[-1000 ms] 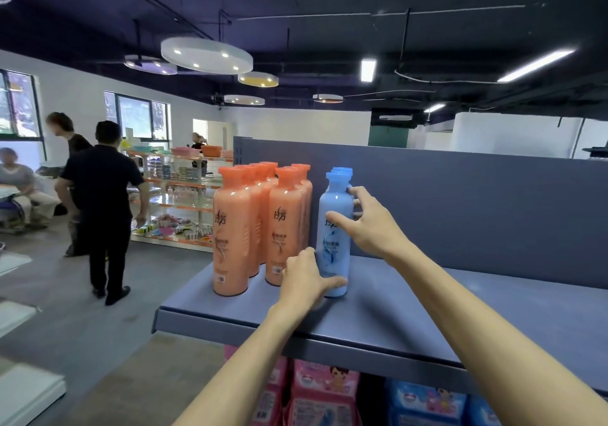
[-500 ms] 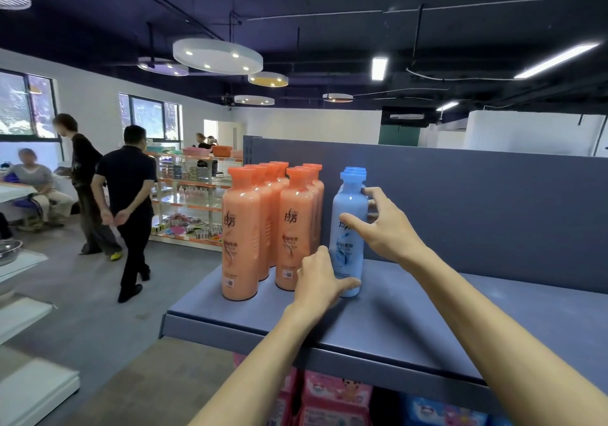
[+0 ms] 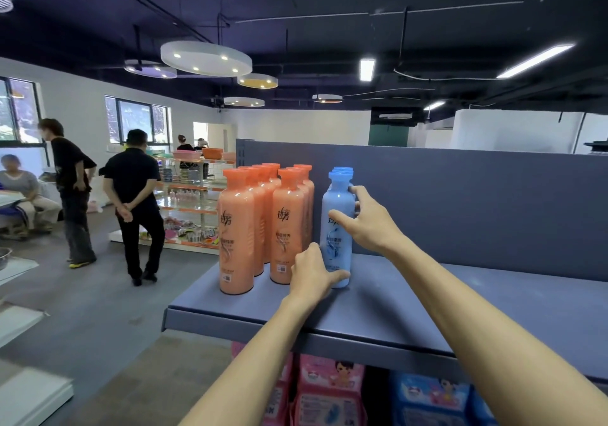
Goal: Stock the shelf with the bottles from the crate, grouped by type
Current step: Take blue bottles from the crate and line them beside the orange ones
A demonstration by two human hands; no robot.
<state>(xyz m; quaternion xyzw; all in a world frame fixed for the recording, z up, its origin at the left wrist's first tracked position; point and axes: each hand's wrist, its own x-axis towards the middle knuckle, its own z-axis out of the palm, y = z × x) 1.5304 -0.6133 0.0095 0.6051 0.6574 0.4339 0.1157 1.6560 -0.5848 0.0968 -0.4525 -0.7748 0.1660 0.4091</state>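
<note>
Upright at the centre of the frame, a blue bottle [image 3: 336,228] stands on a grey-blue shelf [image 3: 427,314] with both of a person's hands on it. The left hand [image 3: 312,274] wraps the bottle's base, thumb across the front near the foot; the right hand [image 3: 365,220] takes the upper body from the right side, thumb on the front label and fingers curling round behind the shoulder. Each grip is closed round this one bottle, which sits between the two hands, its cap rising clear above them. More blue caps [image 3: 343,170] show stacked close behind it, at least two, though the bottles beneath are hidden and an exact count cannot be told.

Just beside it to the left stand the orange bottles [image 3: 237,235] in two rows running back toward the shelf's rear panel: four caps are visible in the left row and three in the right, seven in all as far as can be seen.

Below the shelf, pink packs [image 3: 329,389] and blue packs [image 3: 431,399] fill the lower tier. At left of the frame, two people in black [image 3: 133,189] stand on the grey floor, and a third person sits at the far left edge.
</note>
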